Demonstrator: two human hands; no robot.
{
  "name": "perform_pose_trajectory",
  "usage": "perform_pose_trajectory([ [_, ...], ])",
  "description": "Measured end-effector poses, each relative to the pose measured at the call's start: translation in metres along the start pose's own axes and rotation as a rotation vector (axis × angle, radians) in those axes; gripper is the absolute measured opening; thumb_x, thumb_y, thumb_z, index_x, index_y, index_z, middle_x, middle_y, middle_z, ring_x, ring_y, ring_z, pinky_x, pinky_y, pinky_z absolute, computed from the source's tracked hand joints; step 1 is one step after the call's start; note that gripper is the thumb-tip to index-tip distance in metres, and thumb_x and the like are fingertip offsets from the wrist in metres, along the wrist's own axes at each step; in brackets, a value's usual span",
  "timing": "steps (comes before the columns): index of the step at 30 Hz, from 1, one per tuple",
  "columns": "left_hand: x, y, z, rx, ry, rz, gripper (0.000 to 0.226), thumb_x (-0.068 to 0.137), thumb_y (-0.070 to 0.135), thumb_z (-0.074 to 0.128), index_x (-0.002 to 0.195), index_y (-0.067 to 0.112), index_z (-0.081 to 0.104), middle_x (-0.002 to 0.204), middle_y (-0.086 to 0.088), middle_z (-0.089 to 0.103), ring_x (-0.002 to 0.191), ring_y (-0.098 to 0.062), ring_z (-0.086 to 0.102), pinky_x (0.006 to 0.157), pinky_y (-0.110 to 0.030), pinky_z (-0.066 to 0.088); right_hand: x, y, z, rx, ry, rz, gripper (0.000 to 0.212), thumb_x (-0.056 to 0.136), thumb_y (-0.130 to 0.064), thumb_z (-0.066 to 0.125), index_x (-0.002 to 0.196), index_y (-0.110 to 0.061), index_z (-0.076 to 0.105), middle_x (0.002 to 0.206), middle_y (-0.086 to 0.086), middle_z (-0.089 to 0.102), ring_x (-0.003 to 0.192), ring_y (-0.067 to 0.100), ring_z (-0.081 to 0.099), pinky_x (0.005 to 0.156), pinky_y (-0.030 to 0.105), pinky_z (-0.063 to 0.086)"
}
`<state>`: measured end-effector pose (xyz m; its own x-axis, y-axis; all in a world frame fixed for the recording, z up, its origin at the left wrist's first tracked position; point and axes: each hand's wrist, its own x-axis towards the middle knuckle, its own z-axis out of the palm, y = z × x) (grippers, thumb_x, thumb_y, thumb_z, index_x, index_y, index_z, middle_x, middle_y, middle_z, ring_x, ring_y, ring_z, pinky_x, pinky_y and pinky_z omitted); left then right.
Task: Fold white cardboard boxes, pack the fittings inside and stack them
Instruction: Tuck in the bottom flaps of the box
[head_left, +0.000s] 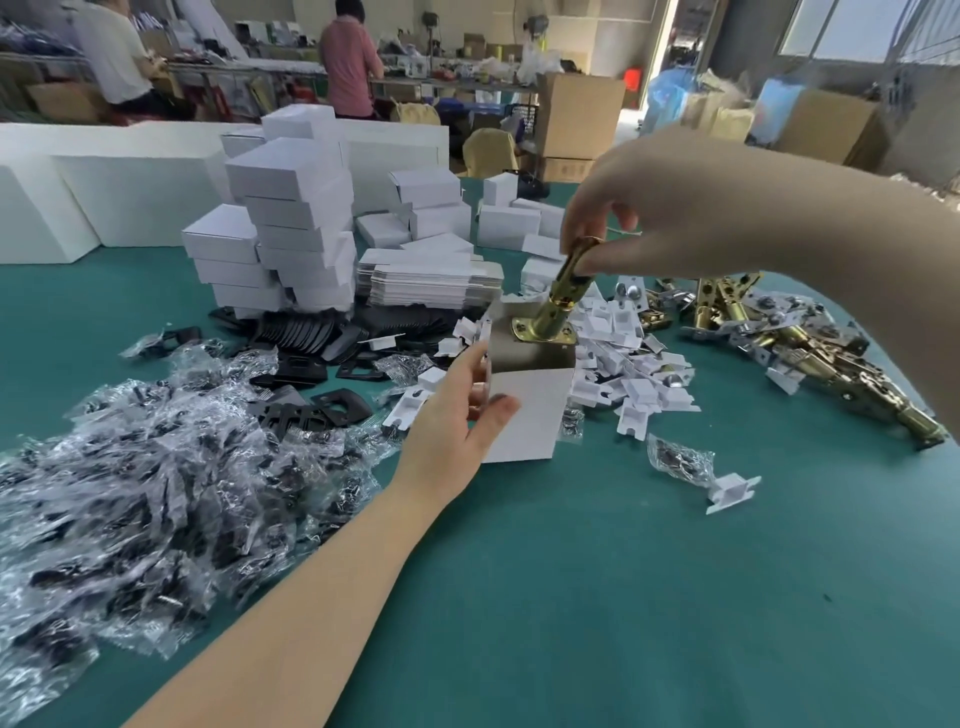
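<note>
My left hand (457, 410) grips an open white cardboard box (530, 410) standing on end on the green table, thumb on its front face. My right hand (639, 208) pinches the top end of a brass latch (558, 299), which hangs tilted with its faceplate at the box's open mouth. A tall stack of folded white boxes (296, 228) stands behind at the left. Flat unfolded box blanks (431, 280) lie in a pile beside that stack.
Clear bags of black hardware (156, 467) cover the table's left. Black plates (306, 338) lie behind them. Small white cardboard inserts (634, 364) are scattered right of the box, and more brass latches (789, 348) are heaped at the right. Two people work at far benches.
</note>
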<state>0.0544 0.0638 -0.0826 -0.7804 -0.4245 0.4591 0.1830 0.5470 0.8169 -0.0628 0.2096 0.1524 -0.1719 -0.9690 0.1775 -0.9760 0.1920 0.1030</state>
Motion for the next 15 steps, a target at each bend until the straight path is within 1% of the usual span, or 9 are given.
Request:
perform_pose_trajectory([
  [1,0.001,-0.001,0.000,-0.013,-0.010,-0.018,0.065,0.087,0.062,0.053,0.142,0.032,0.037,0.118,0.008,0.060,0.095,-0.015,0.064,0.086,-0.043,0.054,0.002,-0.002,-0.001,0.002,0.003,-0.004,0.023,0.088,-0.028,0.068,0.109,-0.020,0.071,0.079,-0.029,0.047,0.068,-0.011,0.050,0.063,-0.007,0.030],
  [2,0.001,-0.002,0.000,-0.034,-0.017,-0.030,0.066,0.085,0.065,0.054,0.139,0.031,0.041,0.117,0.006,0.062,0.096,-0.019,0.065,0.086,-0.047,0.054,0.003,-0.004,-0.003,0.018,0.005,-0.009,0.022,0.087,-0.028,0.068,0.108,-0.021,0.071,0.079,-0.030,0.048,0.069,-0.015,0.051,0.063,-0.007,0.030],
  [4,0.000,-0.001,0.001,-0.068,-0.016,-0.031,0.059,0.081,0.071,0.056,0.130,0.041,0.045,0.114,0.009,0.064,0.094,-0.020,0.067,0.086,-0.047,0.055,0.005,-0.008,-0.004,0.065,0.003,-0.033,0.019,0.086,-0.029,0.068,0.104,-0.023,0.071,0.079,-0.030,0.050,0.072,-0.025,0.049,0.064,-0.006,0.032],
  [6,0.001,-0.001,0.001,-0.083,-0.006,-0.053,0.048,0.076,0.075,0.058,0.117,0.053,0.047,0.108,0.012,0.065,0.092,-0.016,0.068,0.085,-0.046,0.056,0.007,-0.010,-0.003,0.084,-0.011,-0.050,0.017,0.086,-0.030,0.068,0.102,-0.026,0.069,0.079,-0.029,0.051,0.072,-0.027,0.047,0.065,-0.006,0.032],
  [8,0.002,0.000,0.001,-0.096,-0.002,-0.077,0.042,0.074,0.077,0.059,0.110,0.059,0.046,0.107,0.017,0.066,0.092,-0.012,0.069,0.083,-0.044,0.057,0.009,-0.010,0.000,0.059,-0.041,-0.050,0.016,0.087,-0.030,0.069,0.102,-0.026,0.070,0.079,-0.029,0.051,0.071,-0.027,0.046,0.065,-0.005,0.032],
  [11,0.002,0.000,0.001,-0.104,-0.009,-0.090,0.044,0.075,0.076,0.058,0.113,0.059,0.046,0.110,0.019,0.065,0.095,-0.012,0.068,0.084,-0.045,0.057,0.011,-0.008,0.005,-0.019,-0.085,-0.026,0.018,0.088,-0.029,0.069,0.105,-0.027,0.071,0.079,-0.029,0.051,0.068,-0.015,0.049,0.059,0.006,0.035],
  [13,0.002,-0.001,0.002,-0.121,-0.013,-0.091,0.056,0.076,0.074,0.059,0.122,0.046,0.047,0.113,0.013,0.065,0.096,-0.016,0.068,0.087,-0.047,0.055,0.014,-0.007,0.009,-0.057,-0.099,0.008,0.019,0.088,-0.030,0.068,0.106,-0.027,0.072,0.080,-0.027,0.052,0.068,-0.010,0.048,0.058,0.009,0.029],
  [14,0.001,-0.002,0.003,-0.119,-0.016,-0.090,0.059,0.076,0.073,0.059,0.124,0.042,0.046,0.114,0.010,0.065,0.096,-0.017,0.068,0.088,-0.047,0.055,0.016,-0.008,0.012,-0.061,-0.105,0.011,0.020,0.088,-0.031,0.068,0.107,-0.026,0.072,0.081,-0.025,0.054,0.069,-0.009,0.047,0.059,0.010,0.029],
  [15,0.002,-0.002,0.003,-0.114,-0.016,-0.085,0.057,0.077,0.073,0.059,0.124,0.043,0.046,0.113,0.009,0.066,0.096,-0.018,0.068,0.088,-0.048,0.055,0.018,-0.010,0.017,-0.057,-0.118,0.008,0.021,0.088,-0.031,0.069,0.109,-0.027,0.072,0.084,-0.021,0.056,0.071,-0.008,0.047,0.060,0.011,0.031],
])
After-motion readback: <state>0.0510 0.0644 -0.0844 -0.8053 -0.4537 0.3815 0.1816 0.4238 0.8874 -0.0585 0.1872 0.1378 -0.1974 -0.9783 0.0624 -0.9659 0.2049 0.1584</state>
